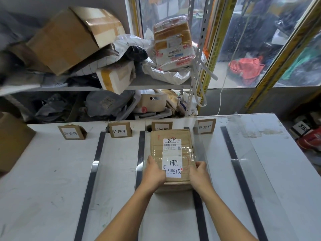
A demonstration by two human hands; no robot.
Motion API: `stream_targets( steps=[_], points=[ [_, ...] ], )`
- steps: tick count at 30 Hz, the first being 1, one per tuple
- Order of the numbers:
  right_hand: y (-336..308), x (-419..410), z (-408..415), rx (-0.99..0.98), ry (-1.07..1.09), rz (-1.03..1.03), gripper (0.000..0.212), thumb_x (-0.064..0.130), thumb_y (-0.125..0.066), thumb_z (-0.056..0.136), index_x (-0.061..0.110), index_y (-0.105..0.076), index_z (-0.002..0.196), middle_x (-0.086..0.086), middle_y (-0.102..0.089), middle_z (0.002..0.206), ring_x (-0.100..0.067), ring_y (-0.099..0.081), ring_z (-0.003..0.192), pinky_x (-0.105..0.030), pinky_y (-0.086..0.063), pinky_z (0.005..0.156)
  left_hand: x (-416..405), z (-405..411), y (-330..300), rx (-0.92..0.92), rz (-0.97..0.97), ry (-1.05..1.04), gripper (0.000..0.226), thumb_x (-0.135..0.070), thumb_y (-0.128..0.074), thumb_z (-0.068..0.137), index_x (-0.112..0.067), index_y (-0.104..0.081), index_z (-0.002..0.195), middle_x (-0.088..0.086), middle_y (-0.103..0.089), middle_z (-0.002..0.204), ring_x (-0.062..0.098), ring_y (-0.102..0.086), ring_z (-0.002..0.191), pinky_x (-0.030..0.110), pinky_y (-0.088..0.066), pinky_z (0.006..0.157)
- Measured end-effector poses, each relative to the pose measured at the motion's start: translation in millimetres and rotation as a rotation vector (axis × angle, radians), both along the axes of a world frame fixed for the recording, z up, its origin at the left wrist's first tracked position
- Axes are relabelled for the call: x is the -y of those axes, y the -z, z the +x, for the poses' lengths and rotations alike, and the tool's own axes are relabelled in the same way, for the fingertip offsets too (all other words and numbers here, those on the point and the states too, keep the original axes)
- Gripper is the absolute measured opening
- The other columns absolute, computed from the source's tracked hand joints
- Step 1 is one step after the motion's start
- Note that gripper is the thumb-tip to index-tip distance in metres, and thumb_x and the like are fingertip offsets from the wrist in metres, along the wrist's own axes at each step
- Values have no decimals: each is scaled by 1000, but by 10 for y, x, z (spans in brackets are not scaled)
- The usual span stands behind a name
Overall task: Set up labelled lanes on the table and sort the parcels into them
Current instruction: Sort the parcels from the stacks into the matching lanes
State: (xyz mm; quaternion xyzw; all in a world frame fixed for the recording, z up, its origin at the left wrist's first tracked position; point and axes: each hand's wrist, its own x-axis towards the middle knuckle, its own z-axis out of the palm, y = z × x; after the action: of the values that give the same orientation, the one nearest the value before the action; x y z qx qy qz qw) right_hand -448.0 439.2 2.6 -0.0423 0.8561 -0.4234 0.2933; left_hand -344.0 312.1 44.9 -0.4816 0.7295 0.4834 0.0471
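A brown cardboard parcel (173, 150) wrapped in clear tape, with white labels on top, lies in the third lane of the white table (52, 171). My left hand (153, 173) holds its near left edge and my right hand (199, 174) grips its near right corner. Black tape strips (90, 178) divide the table into lanes. At the far edge stand several cardboard lane signs with white labels: one at the left (71, 132), a second (119, 129), a third (161, 126) partly hidden behind the parcel, and a fourth (206, 126).
Behind the table a metal shelf (156, 84) is piled with cartons, plastic mailers and a taped parcel (174, 44). A brown box (13, 141) stands at the table's left end. Glass panels with yellow frames are at the right; bags and boxes lie on the floor there.
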Motion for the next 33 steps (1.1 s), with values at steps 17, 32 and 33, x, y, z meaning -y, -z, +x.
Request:
stream_targets(
  steps=[17, 32, 33],
  points=[
    [-918, 615, 731, -298, -259, -365, 47, 23, -48, 104, 28, -39, 150, 8, -52, 144, -3, -48, 129, -16, -38, 101, 447, 627, -556, -388, -325, -112, 41, -25, -55, 100, -29, -45, 140, -13, -56, 119, -5, -55, 96, 2, -39, 65],
    [-1867, 2737, 3074, -283, -641, -569, 37, 33, -51, 103, 36, -47, 139, 19, -58, 121, 9, -56, 103, -4, -40, 75, 2216, 3418, -1531, -556, -558, -346, 16, -24, -60, 97, -29, -63, 112, -13, -68, 108, -1, -63, 98, 12, -49, 79],
    [-1882, 2918, 3268, -273, -659, -568, 33, 33, -51, 103, 39, -47, 135, 18, -60, 120, 5, -59, 104, -5, -42, 75, 2391, 3647, -1557, -562, -571, -367, 16, -23, -61, 96, -30, -63, 109, -13, -68, 106, -1, -63, 97, 12, -49, 80]
  ],
)
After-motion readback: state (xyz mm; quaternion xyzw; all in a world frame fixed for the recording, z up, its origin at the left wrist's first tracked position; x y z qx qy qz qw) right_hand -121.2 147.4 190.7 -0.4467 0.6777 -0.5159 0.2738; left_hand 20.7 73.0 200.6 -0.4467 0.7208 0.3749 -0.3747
